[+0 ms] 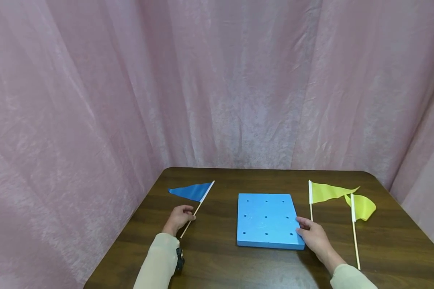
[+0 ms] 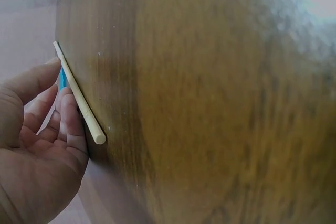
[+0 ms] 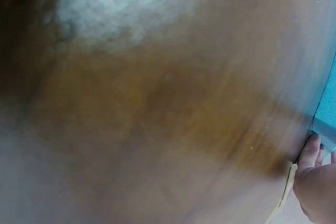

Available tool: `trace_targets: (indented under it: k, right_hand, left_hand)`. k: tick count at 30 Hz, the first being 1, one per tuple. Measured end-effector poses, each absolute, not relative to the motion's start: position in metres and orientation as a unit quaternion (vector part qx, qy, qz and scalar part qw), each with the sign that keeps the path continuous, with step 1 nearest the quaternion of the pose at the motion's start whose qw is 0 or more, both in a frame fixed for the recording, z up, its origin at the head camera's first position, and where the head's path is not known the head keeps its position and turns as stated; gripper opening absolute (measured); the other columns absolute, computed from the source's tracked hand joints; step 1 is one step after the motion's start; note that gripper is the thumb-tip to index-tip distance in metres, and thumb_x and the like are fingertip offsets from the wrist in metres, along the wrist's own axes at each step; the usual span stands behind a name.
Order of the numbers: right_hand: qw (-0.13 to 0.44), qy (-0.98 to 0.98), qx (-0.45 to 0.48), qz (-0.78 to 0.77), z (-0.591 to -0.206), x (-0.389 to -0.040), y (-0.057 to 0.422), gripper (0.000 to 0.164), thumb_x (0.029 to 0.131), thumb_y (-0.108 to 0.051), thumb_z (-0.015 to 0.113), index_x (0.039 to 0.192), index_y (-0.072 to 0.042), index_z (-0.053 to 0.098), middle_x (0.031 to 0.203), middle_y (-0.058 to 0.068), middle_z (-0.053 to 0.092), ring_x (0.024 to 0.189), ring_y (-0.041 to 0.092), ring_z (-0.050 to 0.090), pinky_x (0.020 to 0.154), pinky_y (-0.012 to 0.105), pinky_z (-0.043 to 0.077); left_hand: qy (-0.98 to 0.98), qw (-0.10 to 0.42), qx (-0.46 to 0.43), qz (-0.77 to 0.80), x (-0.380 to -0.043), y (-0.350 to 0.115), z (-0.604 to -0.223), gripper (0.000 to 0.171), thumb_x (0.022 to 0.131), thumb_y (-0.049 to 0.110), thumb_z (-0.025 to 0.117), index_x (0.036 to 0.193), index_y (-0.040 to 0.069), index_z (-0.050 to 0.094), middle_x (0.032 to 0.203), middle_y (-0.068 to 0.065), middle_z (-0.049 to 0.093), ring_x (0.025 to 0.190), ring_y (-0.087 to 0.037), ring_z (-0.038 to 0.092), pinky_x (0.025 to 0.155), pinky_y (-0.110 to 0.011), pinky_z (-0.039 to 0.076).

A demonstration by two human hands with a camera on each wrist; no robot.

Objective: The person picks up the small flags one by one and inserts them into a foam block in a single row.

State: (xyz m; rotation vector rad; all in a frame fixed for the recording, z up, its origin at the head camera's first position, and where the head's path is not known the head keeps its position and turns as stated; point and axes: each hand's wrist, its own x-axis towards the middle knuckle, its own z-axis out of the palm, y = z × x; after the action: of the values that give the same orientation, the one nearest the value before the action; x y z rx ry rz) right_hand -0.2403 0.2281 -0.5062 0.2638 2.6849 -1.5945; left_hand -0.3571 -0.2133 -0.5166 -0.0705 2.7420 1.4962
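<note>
A blue pennant flag [image 1: 192, 192] on a thin wooden stick [image 2: 79, 93] lies at the table's left. My left hand [image 1: 181, 218] is at that stick, its thumb and fingertips beside it. In the left wrist view, a gap shows between thumb and fingers. Near the middle lies a light blue square board [image 1: 265, 224] with several small holes in rows. My right hand [image 1: 314, 237] touches the board's right edge with extended fingers and thumb. The right wrist view shows only part of this hand [image 3: 317, 184] at the board's corner.
Two yellow flags lie right of the board: one yellow flag [image 1: 329, 192] behind the right hand, another yellow flag [image 1: 364, 207] farther right, their cloths touching or overlapping. The brown wooden table [image 1: 217, 265] has a pink curtain [image 1: 217, 88] behind it.
</note>
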Motion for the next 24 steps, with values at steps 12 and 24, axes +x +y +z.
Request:
trace_targets:
  k: [12, 24]
  right_hand:
    - [0.008, 0.859, 0.087, -0.505, -0.5055, -0.2408, 0.2284, 0.046, 0.100, -0.007, 0.051, 0.143, 0.008, 0.044, 0.139, 0.035, 0.044, 0.129, 0.048, 0.041, 0.105, 0.061, 0.032]
    - [0.017, 0.861, 0.085, -0.501, -0.5026, -0.2401, 0.2287, 0.046, 0.101, -0.007, 0.050, 0.143, 0.008, 0.043, 0.141, 0.036, 0.042, 0.132, 0.050, 0.039, 0.106, 0.061, 0.031]
  left_hand:
    - [0.881, 0.024, -0.040, 0.470, -0.3603, -0.2114, -0.5189, 0.033, 0.083, -0.002, 0.075, 0.115, -0.004, 0.067, 0.098, -0.012, 0.063, 0.091, -0.026, 0.057, 0.085, -0.042, 0.047]
    - [0.888, 0.031, -0.040, 0.456, -0.3601, -0.2136, -0.5169, 0.029, 0.084, 0.000, 0.076, 0.112, -0.004, 0.069, 0.095, -0.010, 0.064, 0.091, -0.024, 0.057, 0.086, -0.042, 0.046]
